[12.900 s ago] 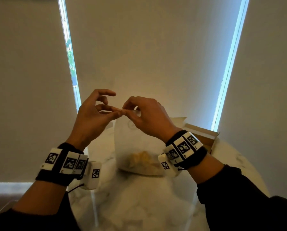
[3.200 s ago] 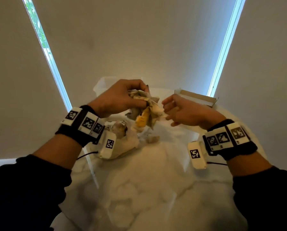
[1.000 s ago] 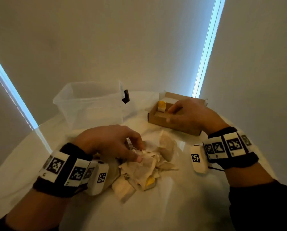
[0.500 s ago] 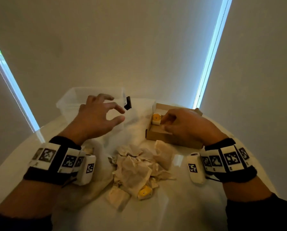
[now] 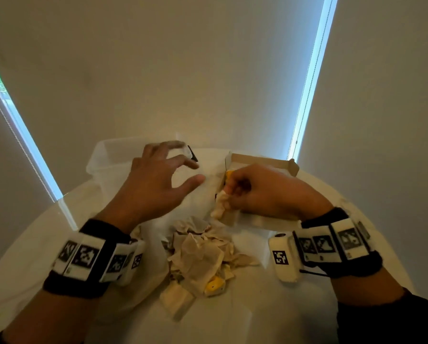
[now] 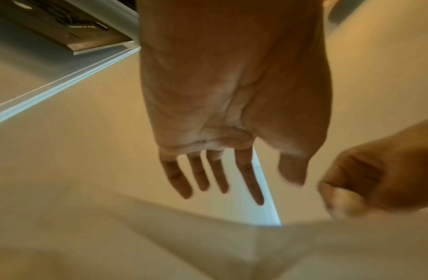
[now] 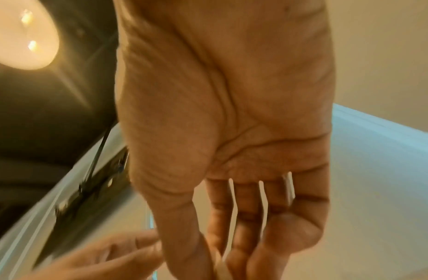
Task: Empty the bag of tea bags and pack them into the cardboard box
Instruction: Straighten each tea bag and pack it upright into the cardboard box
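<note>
A heap of pale tea bags (image 5: 200, 254), one with a yellow tag, lies in the middle of the white round table (image 5: 294, 316). The emptied clear bag (image 5: 150, 271) lies flat beside it on the left. The open cardboard box (image 5: 260, 161) stands behind on the right, with a yellow tag (image 5: 229, 174) showing inside. My right hand (image 5: 229, 194) pinches one tea bag (image 5: 220, 207) at the box's near left corner. In the right wrist view my right hand's fingertips (image 7: 234, 265) close on something pale. My left hand (image 5: 183, 170) hovers open and spread, left of the box, holding nothing (image 6: 208, 180).
A clear plastic tub (image 5: 111, 157) with a black clip stands at the back left, behind my left hand. Closed blinds hang behind the table, with bright window strips (image 5: 312, 78) at both sides. The table's edge curves round to left and right.
My right hand has come out of the box and now pinches a tea bag at its near left corner. My left hand stays raised and open, drifted slightly right.
</note>
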### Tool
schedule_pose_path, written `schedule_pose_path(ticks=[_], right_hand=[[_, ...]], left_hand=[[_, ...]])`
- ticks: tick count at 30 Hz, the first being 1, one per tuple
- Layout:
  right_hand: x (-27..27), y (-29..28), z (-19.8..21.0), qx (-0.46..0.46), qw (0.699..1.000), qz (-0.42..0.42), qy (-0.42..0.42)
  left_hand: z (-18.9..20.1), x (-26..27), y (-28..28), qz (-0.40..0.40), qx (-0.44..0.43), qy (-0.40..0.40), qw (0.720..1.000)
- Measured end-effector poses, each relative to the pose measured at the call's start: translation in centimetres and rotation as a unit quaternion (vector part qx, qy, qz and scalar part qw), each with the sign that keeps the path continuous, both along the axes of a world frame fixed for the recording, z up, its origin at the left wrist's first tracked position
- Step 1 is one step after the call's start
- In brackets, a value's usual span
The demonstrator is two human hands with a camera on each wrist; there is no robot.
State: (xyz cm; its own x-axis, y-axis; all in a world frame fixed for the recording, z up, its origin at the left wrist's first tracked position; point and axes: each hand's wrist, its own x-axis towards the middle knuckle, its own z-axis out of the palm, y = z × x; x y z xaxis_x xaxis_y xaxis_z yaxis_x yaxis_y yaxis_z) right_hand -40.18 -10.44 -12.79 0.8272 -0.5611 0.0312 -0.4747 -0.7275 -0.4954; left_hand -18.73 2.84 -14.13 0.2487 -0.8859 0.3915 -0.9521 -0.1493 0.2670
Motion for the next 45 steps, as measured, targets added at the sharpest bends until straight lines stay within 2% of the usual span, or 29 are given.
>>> schedule_pose_path(ticks=[1,3,6,10,12,14,18,20,23,26,31,41,45], right_hand=[[-0.1,0.2,0.6,0.035,0.998,0.003,-0.055],[0.1,0.8,1.3,0.103,0.985,0.018,-0.136],[0.6,1.1,0.6,0.168,0.968,0.024,-0.183],[1.3,0.9,-1.1,0.249,0.935,-0.037,-0.251],[1.6,1.1,-2.1,0.299,0.919,-0.044,-0.252],[2.1,1.3,-3.0,0.304,0.915,-0.035,-0.262],[2.9,1.7,-3.7,0.292,0.901,-0.053,-0.316],[3.0,1.8,-3.6,0.259,0.914,-0.048,-0.309],[3.0,1.7,-3.7,0.165,0.937,-0.048,-0.305],[2.6,1.3,-3.4,0.069,0.954,-0.045,-0.289],[1.5,0.8,-2.3,0.014,0.961,-0.024,-0.275],[1.6,0.4,-2.6,0.086,0.951,-0.063,-0.289],[1.6,0.5,-2.7,0.23,0.944,-0.044,-0.235]], left_hand=[[0.2,-0.8,0.4,-0.041,-0.02,0.052,0.998],[0.3,-1.7,0.8,-0.114,0.009,0.176,0.978],[-0.6,-1.4,1.0,-0.17,0.044,0.232,0.957],[-1.4,-0.6,1.6,-0.149,-0.003,0.311,0.939],[-1.5,-0.2,1.7,-0.128,-0.039,0.356,0.925],[-1.7,0.1,1.9,-0.12,-0.045,0.379,0.916],[-2.2,0.2,1.9,-0.109,-0.036,0.393,0.912],[-2.3,0.5,2.0,-0.093,-0.052,0.405,0.908],[-2.5,0.9,2.0,-0.076,-0.07,0.421,0.901],[-2.7,1.1,1.9,-0.083,-0.072,0.411,0.905],[-2.7,1.2,1.9,-0.086,-0.074,0.394,0.912],[-2.5,1.2,2.0,-0.077,-0.13,0.397,0.905],[-2.3,1.0,1.8,-0.081,-0.129,0.393,0.907]])
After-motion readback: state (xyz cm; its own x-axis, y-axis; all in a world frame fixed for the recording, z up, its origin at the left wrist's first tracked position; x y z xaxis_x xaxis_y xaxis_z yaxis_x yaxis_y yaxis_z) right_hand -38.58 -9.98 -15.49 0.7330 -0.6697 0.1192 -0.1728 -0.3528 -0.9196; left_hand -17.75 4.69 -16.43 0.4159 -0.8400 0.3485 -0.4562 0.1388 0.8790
